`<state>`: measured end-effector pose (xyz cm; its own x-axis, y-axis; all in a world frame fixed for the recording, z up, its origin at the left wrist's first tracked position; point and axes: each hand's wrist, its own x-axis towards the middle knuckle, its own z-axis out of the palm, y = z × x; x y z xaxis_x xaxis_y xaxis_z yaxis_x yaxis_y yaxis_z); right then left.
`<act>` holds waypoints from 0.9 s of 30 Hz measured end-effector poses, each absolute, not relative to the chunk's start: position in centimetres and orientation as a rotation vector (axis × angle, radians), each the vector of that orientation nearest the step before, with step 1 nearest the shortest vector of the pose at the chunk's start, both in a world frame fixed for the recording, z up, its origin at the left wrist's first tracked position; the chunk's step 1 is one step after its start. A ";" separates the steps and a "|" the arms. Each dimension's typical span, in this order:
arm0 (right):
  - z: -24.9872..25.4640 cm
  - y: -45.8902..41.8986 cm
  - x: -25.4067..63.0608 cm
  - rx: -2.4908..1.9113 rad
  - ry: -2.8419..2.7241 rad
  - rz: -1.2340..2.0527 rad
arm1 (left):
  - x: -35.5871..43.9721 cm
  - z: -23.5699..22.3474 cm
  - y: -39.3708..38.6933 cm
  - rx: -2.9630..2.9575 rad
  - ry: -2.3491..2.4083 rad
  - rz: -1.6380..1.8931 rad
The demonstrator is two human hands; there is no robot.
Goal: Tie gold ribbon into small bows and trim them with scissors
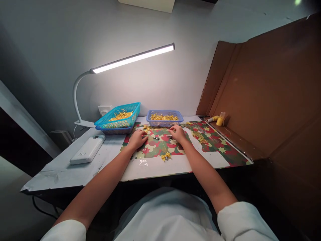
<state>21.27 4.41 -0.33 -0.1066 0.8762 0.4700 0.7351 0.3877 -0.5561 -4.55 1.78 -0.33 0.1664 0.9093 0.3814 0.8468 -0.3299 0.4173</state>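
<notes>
Yellow bow w/ silver bell (166, 156) at front edge of camo-print sheet (150, 153), btwn both forearms, w/ thin cord up toward mid-sheet. Just beyond, small cluster of silver bells (156, 138), apart from bow. L hand (137, 138) just left of bells, low over sheet, fingers bent; can't tell if gripping anything. R hand (177, 133) on other side, well apart from L, fingertips nr gold strips (156, 128) and right above small dark metal tool (170, 136); grip too small to tell. Right of R hand, pile of gold strands (200, 137). Behind, blue-violet basket (165, 123) full of yellow bits; to left, turquoise basket (137, 108), tilted, also w/ yellow bits, atop darker blue basket (115, 131). Nr left edge, white power bank (87, 150) under lit lamp (132, 59). Far right, yellow spool (220, 119) by tall cardboard (255, 87).
</notes>
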 end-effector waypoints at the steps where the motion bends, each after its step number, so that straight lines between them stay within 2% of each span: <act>1: -0.4 4.6 21.9 -1.421 -1.837 0.225 | -4.6 -0.3 1.8 2.324 1.776 0.915; 5: -0.6 4.5 22.8 -1.473 -1.942 0.260 | -4.1 0.0 2.7 2.427 1.875 0.907; 9: -0.3 4.0 22.8 -1.557 -2.096 0.325 | -2.1 1.0 5.0 2.664 1.841 0.625; 13: -0.3 4.0 23.3 -1.707 -2.010 0.277 | 0.0 1.6 7.7 2.690 1.939 0.376; 19: -0.6 4.2 23.7 -1.836 -1.853 0.224 | 0.1 1.7 8.5 2.764 1.885 0.350; 27: -0.8 4.3 23.3 -1.655 -1.787 0.158 | -1.7 3.0 7.7 2.757 1.972 0.361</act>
<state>23.30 4.32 -0.84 0.0470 0.9177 0.3944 0.8342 0.1811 -0.5209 -1.72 7.72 3.03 0.3206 0.8911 0.3214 0.9471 -0.3071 -0.0934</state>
